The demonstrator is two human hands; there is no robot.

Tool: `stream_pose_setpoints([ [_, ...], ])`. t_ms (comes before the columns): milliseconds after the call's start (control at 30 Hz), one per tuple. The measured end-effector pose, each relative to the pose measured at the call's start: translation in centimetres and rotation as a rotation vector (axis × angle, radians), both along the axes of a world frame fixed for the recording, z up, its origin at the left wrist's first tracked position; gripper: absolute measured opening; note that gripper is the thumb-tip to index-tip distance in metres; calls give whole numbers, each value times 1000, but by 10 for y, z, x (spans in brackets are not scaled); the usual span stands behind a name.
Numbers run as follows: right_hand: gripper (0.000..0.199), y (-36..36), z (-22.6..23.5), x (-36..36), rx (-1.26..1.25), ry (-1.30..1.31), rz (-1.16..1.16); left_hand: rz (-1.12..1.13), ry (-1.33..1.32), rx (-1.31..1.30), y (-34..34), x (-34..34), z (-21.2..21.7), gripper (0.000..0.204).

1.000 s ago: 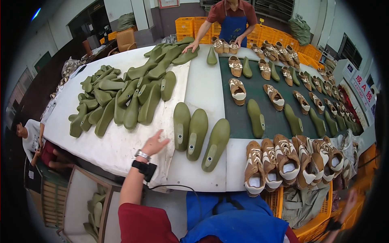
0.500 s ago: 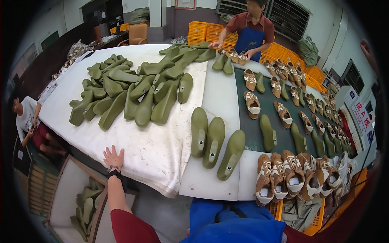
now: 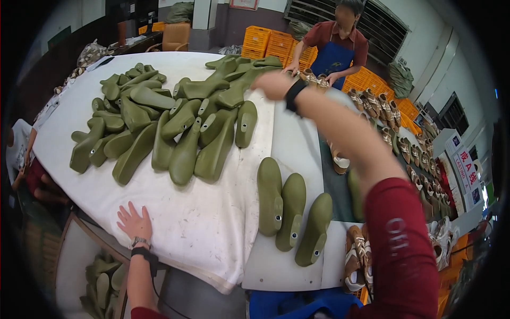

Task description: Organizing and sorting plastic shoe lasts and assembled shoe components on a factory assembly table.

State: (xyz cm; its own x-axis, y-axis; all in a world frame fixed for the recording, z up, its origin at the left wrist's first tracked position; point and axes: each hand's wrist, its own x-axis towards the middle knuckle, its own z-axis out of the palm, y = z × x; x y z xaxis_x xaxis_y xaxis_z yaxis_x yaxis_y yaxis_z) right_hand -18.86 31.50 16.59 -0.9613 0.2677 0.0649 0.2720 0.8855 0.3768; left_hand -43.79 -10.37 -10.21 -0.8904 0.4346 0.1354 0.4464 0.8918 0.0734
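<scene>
My left hand (image 3: pixel 135 221) lies on the white cloth (image 3: pixel 196 234) with its fingers spread, holding nothing. Stretched far across the table, my right hand (image 3: pixel 272 85) hovers over the far right of a heap of green shoe lasts (image 3: pixel 183 151). That hand is smeared by motion and its fingers are hidden, so what it may hold does not show. Near me, three green shoe lasts stand in a row on the pale board: a left one (image 3: pixel 270 196), a middle one (image 3: pixel 291 212) and a right one (image 3: pixel 314 229).
A dark green conveyor (image 3: pixel 336 194) on the right carries brown sneakers and lasts, partly behind my right arm. Across the table, a co-worker in a blue apron (image 3: pixel 332 56) handles shoes. A bin of lasts (image 3: pixel 103 282) is at lower left. Orange crates (image 3: pixel 256 40) are stacked behind.
My right arm has come in from the right and reached over to the far lasts. The left hand stays spread on the cloth. The view has shifted somewhat.
</scene>
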Motion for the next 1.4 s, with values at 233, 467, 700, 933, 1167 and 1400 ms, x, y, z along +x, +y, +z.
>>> stream_pose_setpoints([
  [233,15,18,-167,-42,173,-179,-148,-36,52,-30,5,-2,-2,57],
  [467,25,39,-181,5,2,-171,-83,-51,112,-44,3,-10,-16,54],
  [700,27,12,-164,139,-90,-320,-93,-46,137,-42,6,-8,-14,54],
  [933,19,-25,-131,121,-161,-421,4,-79,162,5,3,-10,-16,54],
  [1167,42,-105,-183,-87,-37,-209,431,-81,102,-4,7,-4,-11,56],
  [1400,31,-106,-232,-95,17,-190,726,-65,85,-9,11,-2,-8,55],
])
